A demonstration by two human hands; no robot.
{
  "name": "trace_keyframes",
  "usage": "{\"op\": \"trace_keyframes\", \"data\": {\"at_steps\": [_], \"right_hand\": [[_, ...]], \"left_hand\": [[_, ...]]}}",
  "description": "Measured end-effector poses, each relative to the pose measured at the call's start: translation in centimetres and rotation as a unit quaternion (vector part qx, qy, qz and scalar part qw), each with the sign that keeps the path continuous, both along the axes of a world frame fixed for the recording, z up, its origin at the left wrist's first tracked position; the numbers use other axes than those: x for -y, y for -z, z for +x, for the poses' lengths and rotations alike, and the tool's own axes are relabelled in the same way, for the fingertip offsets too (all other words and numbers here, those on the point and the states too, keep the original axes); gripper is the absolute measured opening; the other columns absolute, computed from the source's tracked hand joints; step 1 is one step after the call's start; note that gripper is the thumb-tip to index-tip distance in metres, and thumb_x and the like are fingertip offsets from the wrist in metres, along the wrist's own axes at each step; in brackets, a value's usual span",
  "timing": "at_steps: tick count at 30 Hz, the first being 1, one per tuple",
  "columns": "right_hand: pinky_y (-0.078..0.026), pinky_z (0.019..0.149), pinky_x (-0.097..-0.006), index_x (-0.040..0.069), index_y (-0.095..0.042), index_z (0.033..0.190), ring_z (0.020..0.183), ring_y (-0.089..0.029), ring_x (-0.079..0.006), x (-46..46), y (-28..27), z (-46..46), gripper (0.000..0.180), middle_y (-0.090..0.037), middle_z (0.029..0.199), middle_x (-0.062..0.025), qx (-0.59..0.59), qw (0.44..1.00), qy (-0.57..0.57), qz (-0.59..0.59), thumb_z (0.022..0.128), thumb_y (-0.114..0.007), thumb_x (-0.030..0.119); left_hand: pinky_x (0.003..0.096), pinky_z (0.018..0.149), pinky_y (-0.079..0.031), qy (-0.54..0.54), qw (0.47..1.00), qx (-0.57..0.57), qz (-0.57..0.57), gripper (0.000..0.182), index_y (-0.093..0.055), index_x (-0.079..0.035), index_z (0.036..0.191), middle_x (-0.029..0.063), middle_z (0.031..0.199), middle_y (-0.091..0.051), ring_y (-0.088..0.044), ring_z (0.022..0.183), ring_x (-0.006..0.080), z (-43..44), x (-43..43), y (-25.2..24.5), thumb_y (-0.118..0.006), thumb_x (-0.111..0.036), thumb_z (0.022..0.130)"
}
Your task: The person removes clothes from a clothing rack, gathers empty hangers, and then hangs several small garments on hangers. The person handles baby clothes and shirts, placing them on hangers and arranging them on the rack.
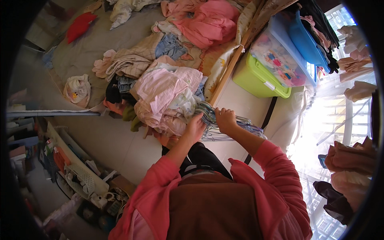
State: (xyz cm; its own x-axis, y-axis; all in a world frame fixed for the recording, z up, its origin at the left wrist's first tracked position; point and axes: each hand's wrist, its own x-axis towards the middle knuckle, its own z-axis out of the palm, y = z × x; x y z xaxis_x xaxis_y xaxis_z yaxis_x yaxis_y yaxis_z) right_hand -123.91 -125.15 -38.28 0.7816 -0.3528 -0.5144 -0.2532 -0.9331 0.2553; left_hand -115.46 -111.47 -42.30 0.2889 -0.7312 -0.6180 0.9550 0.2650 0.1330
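Note:
A thick bundle of thin clothes hangers [214, 130] lies across the front of me, beside the corner of the bed. My left hand [196, 127] is on the bundle's left end, around the hooks. With its fingers curled, my right hand [225, 120] grips the hangers nearer their middle. Just left of the hangers is a heap of pale pink clothes [162, 87], piled at the bed's edge. Denim shorts [170, 46], a beige checked garment [132, 60] and a coral pink cloth [210, 24] lie farther up the bed.
A green lidded bin [255, 78] stands right of the wooden bed rail [226, 75], with a clear storage box [276, 57] and blue basin [307, 45] above it. Clothes [351, 156] hang by the bright window. Shelving with baskets [79, 180] is at lower left.

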Motion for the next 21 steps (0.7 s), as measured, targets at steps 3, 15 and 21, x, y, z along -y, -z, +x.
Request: {"op": "trace_keyframes", "data": {"at_steps": [3, 15, 21], "right_hand": [[-0.045, 0.068, -0.0485, 0.005, -0.041, 0.132, 0.091, -0.059, -0.0322, -0.6, 1.8, -1.2, 0.052, -0.057, 0.105, -0.0157, 0.022, 0.999, 0.029, -0.036, 0.085, -0.055, 0.022], [-0.036, 0.093, -0.0579, 0.007, -0.036, 0.138, 0.119, -0.046, -0.0296, -1.8, 1.4, -3.5, 0.077, -0.045, 0.129, -0.0138, 0.094, 0.994, 0.053, 0.016, 0.074, -0.07, 0.032], [-0.032, 0.099, -0.0604, 0.01, -0.048, 0.127, 0.124, -0.043, -0.0262, -2.5, 0.6, -4.8, 0.065, -0.045, 0.132, -0.0097, 0.202, 0.975, 0.027, 0.087, 0.072, -0.072, 0.033]], "left_hand": [[0.0308, 0.093, -0.045, 0.116, 0.967, 0.17, 0.148, 0.038, -0.048, 0.0, 0.125, 0.0098, 0.118, -0.056, -0.055, 0.106, 0.0191, -0.6, -4.0, -2.1, -0.057, -0.014, 0.091], [0.0464, 0.108, -0.031, 0.223, 0.317, 0.901, 0.194, 0.051, -0.047, -0.011, 0.134, 0.0167, 0.148, -0.026, -0.029, 0.134, 0.0389, -0.3, 1.3, 0.6, -0.059, -0.02, 0.085], [0.0463, 0.108, -0.032, 0.283, 0.302, 0.89, 0.19, 0.057, -0.045, -0.014, 0.136, 0.0119, 0.153, -0.016, -0.023, 0.136, 0.0407, -0.6, 0.4, 1.1, -0.063, -0.022, 0.082]]}}
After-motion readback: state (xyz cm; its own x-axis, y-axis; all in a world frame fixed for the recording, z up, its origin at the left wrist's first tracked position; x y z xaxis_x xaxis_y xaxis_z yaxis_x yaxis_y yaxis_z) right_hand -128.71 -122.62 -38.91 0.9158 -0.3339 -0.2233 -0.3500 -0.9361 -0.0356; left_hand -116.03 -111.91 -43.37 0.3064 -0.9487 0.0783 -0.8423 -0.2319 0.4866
